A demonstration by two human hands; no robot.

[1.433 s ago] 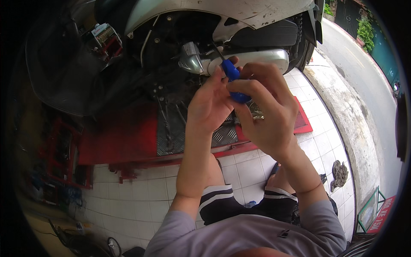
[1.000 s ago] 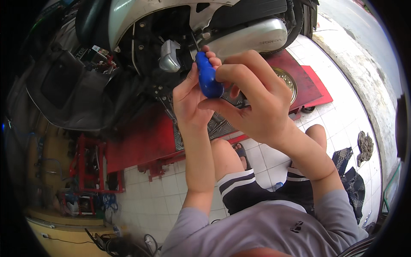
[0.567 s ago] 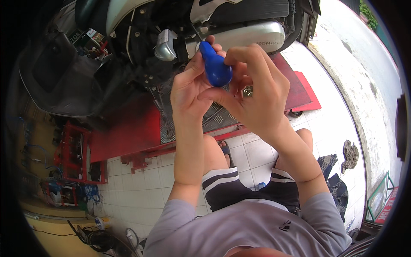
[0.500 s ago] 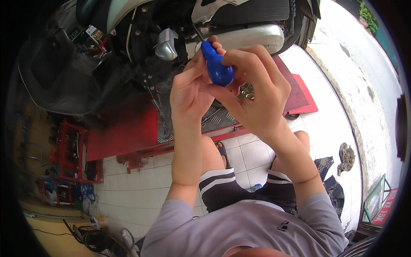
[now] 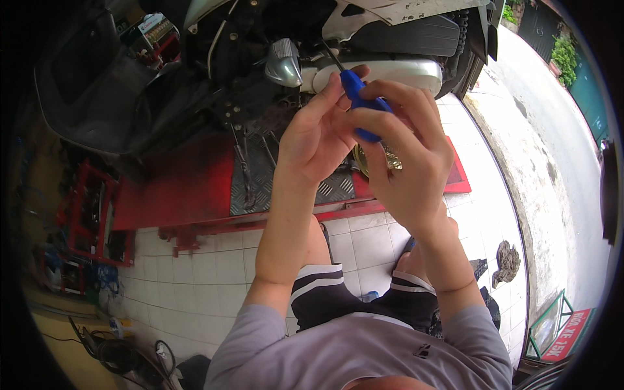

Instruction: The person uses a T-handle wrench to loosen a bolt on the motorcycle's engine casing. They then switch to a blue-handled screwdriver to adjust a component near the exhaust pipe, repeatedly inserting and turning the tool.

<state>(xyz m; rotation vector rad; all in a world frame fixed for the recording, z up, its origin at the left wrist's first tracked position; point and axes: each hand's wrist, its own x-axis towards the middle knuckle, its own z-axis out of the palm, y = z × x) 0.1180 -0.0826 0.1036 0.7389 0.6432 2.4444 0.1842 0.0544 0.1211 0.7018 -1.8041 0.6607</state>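
Right hand is wrapped around a blue screwdriver, left hand pinching its handle top from 9 o'clock. Under them sits a red lift with a metal tread plate. Up at 12 o'clock, the scooter and its chrome exhaust, shaft poking at it.

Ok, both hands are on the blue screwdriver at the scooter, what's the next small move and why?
Probably steady the tip, then turn. The right hand grips the blue screwdriver, the left hand braces it, and its shaft points into the scooter near the silver cover; the tip itself is hidden.
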